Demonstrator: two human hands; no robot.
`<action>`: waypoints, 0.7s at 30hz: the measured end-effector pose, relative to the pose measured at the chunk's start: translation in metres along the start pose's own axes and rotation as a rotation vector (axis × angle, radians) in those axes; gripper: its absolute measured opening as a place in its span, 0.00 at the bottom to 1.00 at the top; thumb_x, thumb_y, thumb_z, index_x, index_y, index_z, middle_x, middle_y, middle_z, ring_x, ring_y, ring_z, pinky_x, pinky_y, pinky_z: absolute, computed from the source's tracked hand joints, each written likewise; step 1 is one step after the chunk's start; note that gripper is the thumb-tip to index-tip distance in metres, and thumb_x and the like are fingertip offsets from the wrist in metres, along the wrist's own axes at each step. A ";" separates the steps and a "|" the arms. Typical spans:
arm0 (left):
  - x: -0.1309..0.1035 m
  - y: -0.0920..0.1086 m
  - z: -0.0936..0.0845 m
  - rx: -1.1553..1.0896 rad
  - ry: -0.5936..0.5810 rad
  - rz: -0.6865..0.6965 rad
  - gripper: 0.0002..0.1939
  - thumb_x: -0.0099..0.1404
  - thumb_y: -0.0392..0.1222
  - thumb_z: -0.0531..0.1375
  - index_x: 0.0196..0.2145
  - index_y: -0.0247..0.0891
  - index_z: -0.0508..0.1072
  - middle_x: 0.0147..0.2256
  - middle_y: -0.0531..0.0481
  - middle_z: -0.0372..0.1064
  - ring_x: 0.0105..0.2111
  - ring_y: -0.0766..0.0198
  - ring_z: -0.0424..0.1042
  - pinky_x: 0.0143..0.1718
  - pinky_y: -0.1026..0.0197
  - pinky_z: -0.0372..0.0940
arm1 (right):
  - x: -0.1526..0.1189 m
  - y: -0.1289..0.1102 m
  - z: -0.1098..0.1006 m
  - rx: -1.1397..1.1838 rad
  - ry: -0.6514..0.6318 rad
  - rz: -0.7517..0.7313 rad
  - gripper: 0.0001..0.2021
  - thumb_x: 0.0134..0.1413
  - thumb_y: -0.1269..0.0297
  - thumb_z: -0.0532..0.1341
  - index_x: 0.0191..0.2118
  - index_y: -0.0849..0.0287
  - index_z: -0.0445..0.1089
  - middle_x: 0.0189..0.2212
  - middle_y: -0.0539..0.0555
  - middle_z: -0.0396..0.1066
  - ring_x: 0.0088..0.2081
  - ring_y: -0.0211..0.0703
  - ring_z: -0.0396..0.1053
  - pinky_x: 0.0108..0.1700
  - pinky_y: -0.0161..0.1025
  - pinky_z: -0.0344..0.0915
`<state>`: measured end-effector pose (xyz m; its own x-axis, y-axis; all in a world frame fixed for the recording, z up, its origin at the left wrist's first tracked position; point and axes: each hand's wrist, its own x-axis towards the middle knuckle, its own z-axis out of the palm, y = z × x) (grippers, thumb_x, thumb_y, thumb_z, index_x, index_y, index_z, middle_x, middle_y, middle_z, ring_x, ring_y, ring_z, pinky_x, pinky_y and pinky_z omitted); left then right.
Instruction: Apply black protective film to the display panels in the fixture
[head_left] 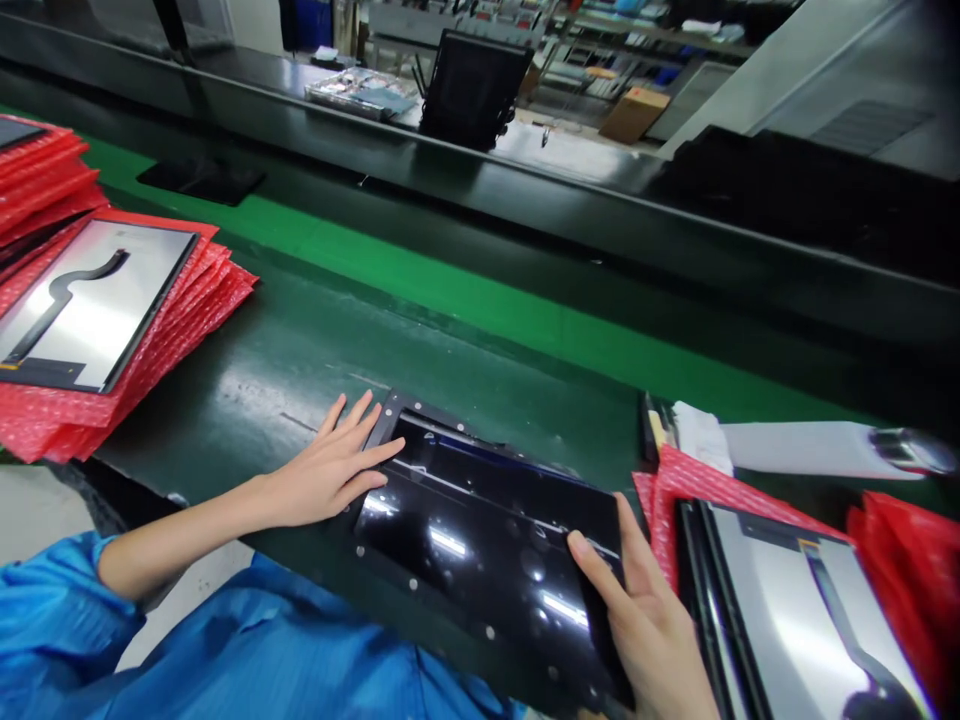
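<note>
A glossy black screen panel (480, 540) lies before me over a dark frame (412, 585) with small round studs along its edge. Bubbles or light spots and lamp reflections show on its surface. My left hand (326, 470) is spread out flat at the left end, fingertips on the frame's corner and the panel's edge, holding nothing. At the right end, my right hand (645, 610) grips the panel's edge, thumb on top and the other fingers along the far side. The undersides of those fingers are partly hidden.
On the left, a silver-backed display (112, 290) tops a stack of red bubble-wrap sleeves (180, 350). More silver-backed displays (795, 590) lie at right with red wrap (907, 580). Behind them are a white cloth (701, 435) and a pale cylinder (802, 447). A dark rail (480, 190) crosses behind the green bench.
</note>
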<state>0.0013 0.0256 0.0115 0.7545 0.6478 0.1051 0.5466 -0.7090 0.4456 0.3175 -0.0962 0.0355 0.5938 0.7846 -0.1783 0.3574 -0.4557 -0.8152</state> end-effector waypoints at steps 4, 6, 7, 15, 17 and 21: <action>0.003 -0.001 -0.002 0.027 -0.011 0.028 0.23 0.75 0.46 0.49 0.66 0.49 0.59 0.71 0.43 0.34 0.71 0.46 0.30 0.68 0.31 0.37 | -0.007 -0.002 0.004 0.114 0.014 0.100 0.49 0.46 0.42 0.67 0.71 0.52 0.48 0.71 0.48 0.44 0.71 0.50 0.39 0.70 0.45 0.37; 0.003 -0.001 -0.002 0.042 -0.018 0.042 0.23 0.75 0.46 0.49 0.65 0.49 0.59 0.72 0.43 0.33 0.71 0.45 0.30 0.67 0.30 0.37 | -0.011 -0.005 0.006 0.121 0.025 0.098 0.49 0.47 0.42 0.67 0.71 0.51 0.48 0.71 0.47 0.44 0.71 0.50 0.40 0.70 0.44 0.37; 0.003 -0.001 -0.002 0.050 -0.024 0.049 0.23 0.75 0.46 0.49 0.66 0.48 0.59 0.72 0.43 0.33 0.71 0.45 0.29 0.67 0.30 0.37 | -0.012 -0.008 0.007 0.117 0.028 0.099 0.48 0.48 0.42 0.67 0.71 0.51 0.48 0.71 0.47 0.45 0.71 0.50 0.40 0.71 0.44 0.37; 0.003 0.001 -0.007 0.048 -0.034 0.087 0.28 0.72 0.49 0.55 0.67 0.48 0.56 0.71 0.40 0.34 0.71 0.42 0.28 0.66 0.27 0.35 | -0.015 -0.016 0.010 0.120 0.033 0.088 0.48 0.49 0.43 0.66 0.71 0.51 0.47 0.71 0.45 0.44 0.71 0.51 0.39 0.71 0.44 0.37; 0.004 0.001 -0.010 0.046 -0.054 0.102 0.33 0.69 0.53 0.57 0.68 0.47 0.54 0.71 0.38 0.33 0.71 0.40 0.28 0.66 0.27 0.34 | -0.016 -0.016 0.010 0.133 0.033 0.094 0.48 0.49 0.43 0.67 0.71 0.50 0.47 0.71 0.44 0.43 0.71 0.50 0.39 0.71 0.43 0.37; 0.004 -0.001 -0.013 0.038 -0.094 0.142 0.43 0.64 0.60 0.61 0.69 0.45 0.50 0.71 0.36 0.28 0.70 0.38 0.25 0.66 0.27 0.33 | -0.018 -0.017 0.011 0.141 0.059 0.119 0.47 0.48 0.43 0.67 0.70 0.53 0.52 0.69 0.49 0.52 0.70 0.53 0.47 0.70 0.44 0.47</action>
<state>-0.0006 0.0326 0.0237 0.8548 0.5128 0.0802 0.4443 -0.8028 0.3977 0.2930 -0.0977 0.0463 0.6682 0.7009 -0.2493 0.1797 -0.4772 -0.8602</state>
